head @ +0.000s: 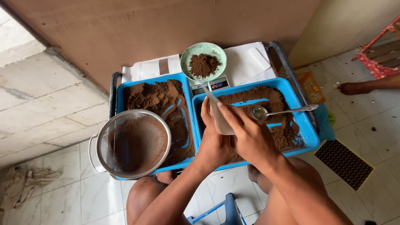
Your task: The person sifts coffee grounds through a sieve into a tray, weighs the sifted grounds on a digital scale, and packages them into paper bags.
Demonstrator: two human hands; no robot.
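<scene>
A: What have the hands got?

B: Both are together over the right blue tray [310, 137], pinched on a small pale sachet [217, 114]. The left hand [214, 141] grips it from the near left side, and the right hand [250, 139] closes on it from the right, fingers laid up along its face. The sachet stands nearly upright, its top edge tilted to the far left.

A: How would it handle?

B: My guess is light and limp, a thin flat pouch that buckles if squeezed mid-panel. It looks smooth, so it may be a bit slippery with brown powder [273, 100] dusting everything. Holding it by the side edges near the mouth looks safest, since a tilt could spill whatever is inside. I can't tell whether it is filled yet.

A: And around it?

B: A metal spoon [281, 111] lies in the powder just beyond the hands. The green bowl [196, 52] of powder sits on a small scale [214, 84] at the far middle. The left blue tray [121, 98] carries more powder, with a round wire sieve [134, 143] resting on its near corner. White sheets [248, 62] lie at the far side.
</scene>
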